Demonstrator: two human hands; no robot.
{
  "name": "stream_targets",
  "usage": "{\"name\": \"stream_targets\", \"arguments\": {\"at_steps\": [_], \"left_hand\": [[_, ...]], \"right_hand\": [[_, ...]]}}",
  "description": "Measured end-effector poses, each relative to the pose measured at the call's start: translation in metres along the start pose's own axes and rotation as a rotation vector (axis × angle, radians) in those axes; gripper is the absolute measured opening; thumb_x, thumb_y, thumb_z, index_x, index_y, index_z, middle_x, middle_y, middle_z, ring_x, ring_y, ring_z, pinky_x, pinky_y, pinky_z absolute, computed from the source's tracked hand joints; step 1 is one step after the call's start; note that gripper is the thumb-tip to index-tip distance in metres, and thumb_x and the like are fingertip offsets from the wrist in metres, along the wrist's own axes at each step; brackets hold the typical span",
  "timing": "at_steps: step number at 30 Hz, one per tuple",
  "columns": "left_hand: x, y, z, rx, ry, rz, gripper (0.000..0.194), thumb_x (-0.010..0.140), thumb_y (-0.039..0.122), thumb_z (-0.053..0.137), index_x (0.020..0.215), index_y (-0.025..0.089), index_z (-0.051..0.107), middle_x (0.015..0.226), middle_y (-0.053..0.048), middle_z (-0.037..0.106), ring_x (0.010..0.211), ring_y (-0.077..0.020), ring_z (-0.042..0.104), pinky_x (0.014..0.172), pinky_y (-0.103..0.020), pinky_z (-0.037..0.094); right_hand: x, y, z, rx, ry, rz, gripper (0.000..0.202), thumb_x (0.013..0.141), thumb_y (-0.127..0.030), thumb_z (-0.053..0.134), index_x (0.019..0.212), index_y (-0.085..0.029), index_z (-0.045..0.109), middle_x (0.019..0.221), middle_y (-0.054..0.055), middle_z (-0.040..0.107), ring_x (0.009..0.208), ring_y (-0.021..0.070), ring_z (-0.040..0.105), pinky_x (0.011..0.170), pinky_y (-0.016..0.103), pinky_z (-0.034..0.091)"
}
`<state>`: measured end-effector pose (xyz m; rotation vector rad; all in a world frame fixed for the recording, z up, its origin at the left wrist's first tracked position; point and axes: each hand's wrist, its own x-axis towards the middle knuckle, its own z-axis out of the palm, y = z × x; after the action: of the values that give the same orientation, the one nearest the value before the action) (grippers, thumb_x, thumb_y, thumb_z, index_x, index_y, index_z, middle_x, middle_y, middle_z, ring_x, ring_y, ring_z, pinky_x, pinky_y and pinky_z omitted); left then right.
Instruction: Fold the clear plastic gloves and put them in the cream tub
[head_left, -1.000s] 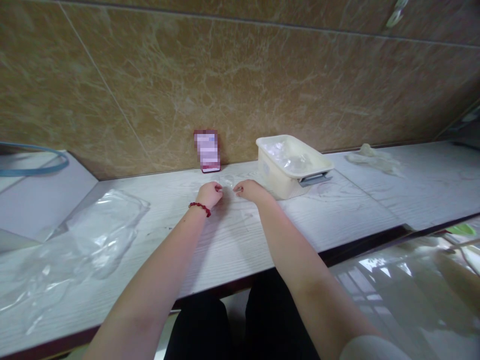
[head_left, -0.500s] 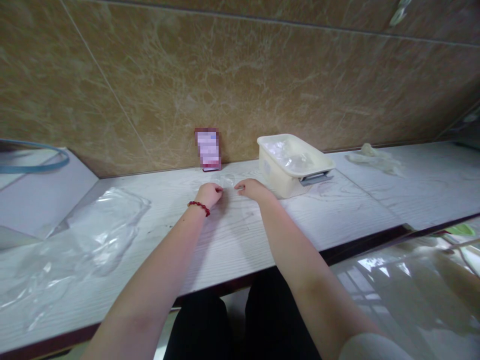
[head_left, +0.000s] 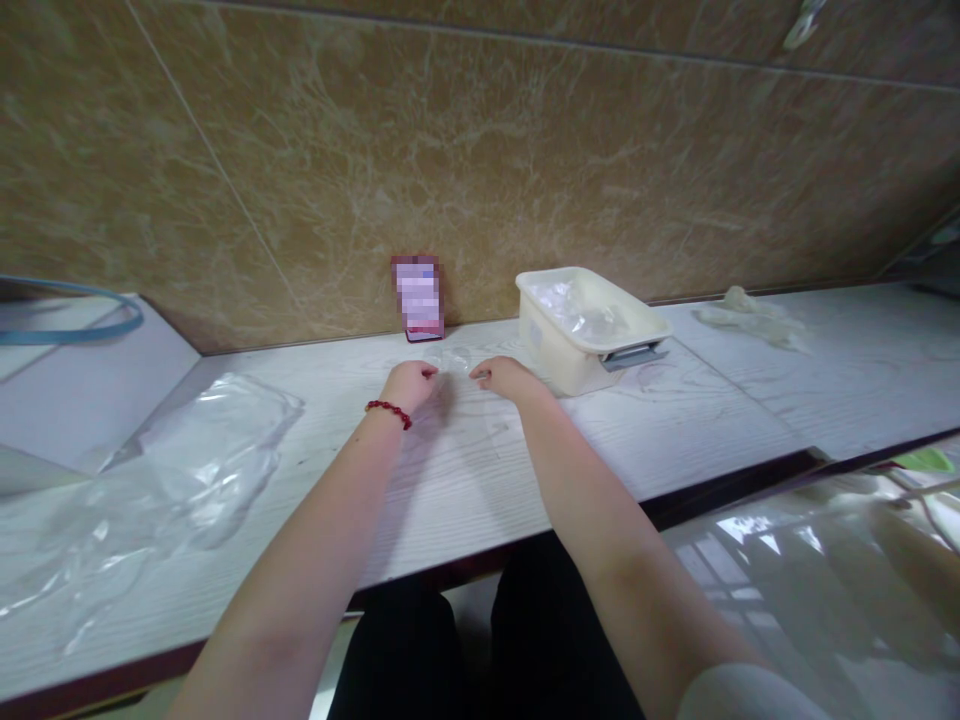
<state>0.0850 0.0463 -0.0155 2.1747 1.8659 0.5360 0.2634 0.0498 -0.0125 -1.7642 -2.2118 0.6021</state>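
Between my hands, just above or on the table, is a small piece of clear plastic (head_left: 452,358), too see-through for me to make out its exact kind. My left hand (head_left: 410,382), with a red bead bracelet at the wrist, pinches at its left side. At its right side my right hand (head_left: 507,377) is closed in a pinch too, thumb and forefinger together. Right of that hand stands a cream plastic bin (head_left: 559,350) with a grey handle, holding clear plastic bags (head_left: 581,312).
A phone (head_left: 419,297) leans upright against the tiled wall. Large clear plastic bags (head_left: 202,450) lie on the white table (head_left: 465,500) at left, by a white box (head_left: 97,380). Farther right lies a crumpled pale glove-like thing (head_left: 750,318). A dark edge borders the table front.
My left hand has shifted slightly to the left, away from my right hand, which stays nearly in place. The bin and phone have not moved.
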Motion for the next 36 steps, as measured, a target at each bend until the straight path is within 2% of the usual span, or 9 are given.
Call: {"name": "stream_targets", "arguments": {"at_steps": [3, 6, 9, 11, 19, 24, 28, 31, 36], "left_hand": [[-0.003, -0.003, -0.021, 0.015, 0.063, -0.011, 0.03, 0.072, 0.021, 0.044, 0.093, 0.016, 0.065, 0.095, -0.007, 0.065, 0.084, -0.0201, 0.059, 0.08, -0.029, 0.043], [-0.015, -0.002, -0.056, 0.025, 0.075, 0.02, 0.031, 0.073, 0.028, 0.046, 0.097, 0.016, 0.062, 0.095, -0.007, 0.064, 0.08, -0.0197, 0.059, 0.078, -0.03, 0.044], [-0.037, -0.003, -0.089, 0.014, 0.065, 0.085, 0.032, 0.071, 0.036, 0.048, 0.097, 0.021, 0.06, 0.095, -0.004, 0.063, 0.08, -0.0181, 0.058, 0.074, -0.029, 0.045], [-0.057, -0.008, -0.099, 0.002, 0.021, 0.127, 0.034, 0.069, 0.04, 0.049, 0.097, 0.022, 0.06, 0.097, -0.003, 0.062, 0.083, -0.0186, 0.057, 0.072, -0.028, 0.046], [-0.122, -0.053, -0.063, -0.097, -0.255, 0.336, 0.034, 0.067, 0.042, 0.053, 0.097, 0.028, 0.06, 0.103, -0.003, 0.06, 0.095, -0.0193, 0.053, 0.083, -0.03, 0.041], [-0.137, -0.06, -0.047, -0.125, -0.234, 0.38, 0.032, 0.07, 0.04, 0.053, 0.097, 0.026, 0.06, 0.102, -0.005, 0.059, 0.096, -0.0184, 0.052, 0.088, -0.031, 0.038], [-0.137, -0.059, -0.036, -0.075, -0.173, 0.441, 0.021, 0.076, 0.035, 0.045, 0.08, 0.023, 0.062, 0.099, -0.005, 0.058, 0.094, -0.0164, 0.053, 0.086, -0.03, 0.04], [-0.135, -0.054, -0.034, -0.051, -0.147, 0.483, 0.022, 0.079, 0.031, 0.041, 0.078, 0.021, 0.06, 0.095, -0.006, 0.059, 0.09, -0.0157, 0.053, 0.084, -0.029, 0.04], [-0.132, -0.041, -0.042, -0.072, -0.12, 0.372, 0.023, 0.081, 0.033, 0.036, 0.085, 0.019, 0.054, 0.089, -0.005, 0.06, 0.077, -0.0157, 0.055, 0.073, -0.029, 0.044]], "right_hand": [[0.003, 0.003, 0.002, 0.018, 0.006, -0.003, 0.026, 0.068, -0.018, 0.06, 0.092, -0.025, 0.065, 0.088, 0.001, 0.065, 0.076, 0.0128, 0.058, 0.065, 0.019, 0.043], [0.005, 0.007, 0.004, 0.053, 0.007, -0.008, 0.026, 0.066, -0.019, 0.062, 0.092, -0.026, 0.065, 0.087, 0.0, 0.066, 0.075, 0.0129, 0.058, 0.065, 0.02, 0.043], [0.006, 0.01, 0.004, 0.075, 0.003, -0.028, 0.026, 0.067, -0.019, 0.061, 0.092, -0.026, 0.065, 0.088, 0.0, 0.066, 0.077, 0.0129, 0.058, 0.067, 0.02, 0.043], [0.005, 0.01, 0.004, 0.076, -0.003, -0.027, 0.025, 0.068, -0.017, 0.059, 0.092, -0.025, 0.065, 0.088, 0.0, 0.066, 0.076, 0.0123, 0.058, 0.066, 0.02, 0.043], [0.004, 0.01, 0.002, 0.043, 0.006, -0.045, 0.026, 0.07, -0.015, 0.057, 0.092, -0.024, 0.066, 0.088, 0.0, 0.065, 0.075, 0.0118, 0.057, 0.067, 0.019, 0.042], [-0.007, -0.001, -0.015, 0.054, 0.155, -0.071, 0.026, 0.075, -0.019, 0.051, 0.097, -0.024, 0.064, 0.078, 0.0, 0.063, 0.067, 0.0101, 0.055, 0.064, 0.02, 0.04], [-0.043, -0.016, -0.029, -0.043, 0.076, -0.098, 0.019, 0.074, -0.023, 0.053, 0.086, -0.023, 0.067, 0.079, 0.002, 0.063, 0.072, 0.0135, 0.055, 0.068, 0.023, 0.04], [-0.084, -0.024, -0.024, -0.08, 0.027, -0.163, 0.019, 0.074, -0.03, 0.054, 0.086, -0.023, 0.066, 0.083, 0.005, 0.061, 0.076, 0.0161, 0.056, 0.071, 0.027, 0.041], [-0.13, -0.022, 0.007, -0.054, 0.129, -0.338, 0.055, 0.061, -0.044, 0.065, 0.111, -0.023, 0.052, 0.108, 0.007, 0.052, 0.102, 0.0206, 0.046, 0.09, 0.034, 0.034]]}}
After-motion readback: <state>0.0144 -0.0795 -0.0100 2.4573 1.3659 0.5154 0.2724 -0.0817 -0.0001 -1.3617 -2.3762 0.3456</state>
